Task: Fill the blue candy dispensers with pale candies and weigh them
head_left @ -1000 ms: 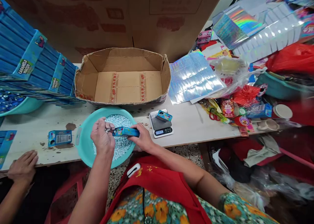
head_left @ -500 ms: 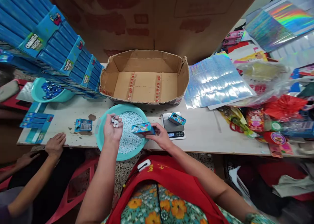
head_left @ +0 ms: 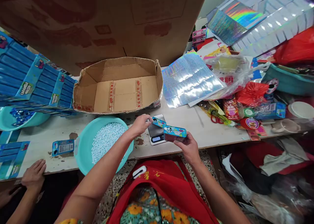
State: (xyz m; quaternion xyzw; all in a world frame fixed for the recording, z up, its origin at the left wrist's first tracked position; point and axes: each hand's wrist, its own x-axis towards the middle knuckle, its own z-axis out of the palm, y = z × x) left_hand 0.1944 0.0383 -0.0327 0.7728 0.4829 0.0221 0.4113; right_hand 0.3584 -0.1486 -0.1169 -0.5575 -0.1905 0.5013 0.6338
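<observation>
My right hand (head_left: 190, 148) grips a blue candy box (head_left: 175, 131) labelled "Caramelo Macizo", just right of the scale. A second blue candy box (head_left: 158, 122) is over the small digital scale (head_left: 154, 129), partly behind the held one. My left hand (head_left: 141, 124) has its fingertips pinched at the left end of that second box; what they hold is too small to tell. Beneath my left forearm stands a turquoise basin (head_left: 83, 148) with many small white candies (head_left: 105, 137).
An open cardboard box (head_left: 125, 94) sits behind the basin. Blue cartons (head_left: 36, 77) are stacked at left, near another person's hand (head_left: 34, 173). One blue box (head_left: 63, 147) lies left of the basin. Shiny sheets (head_left: 191, 78) and mixed packets (head_left: 230, 108) cover the right side.
My left hand has moved from above the basin, where it held white candies, right to the box at the scale. My right hand has carried its box rightward. The view has shifted right.
</observation>
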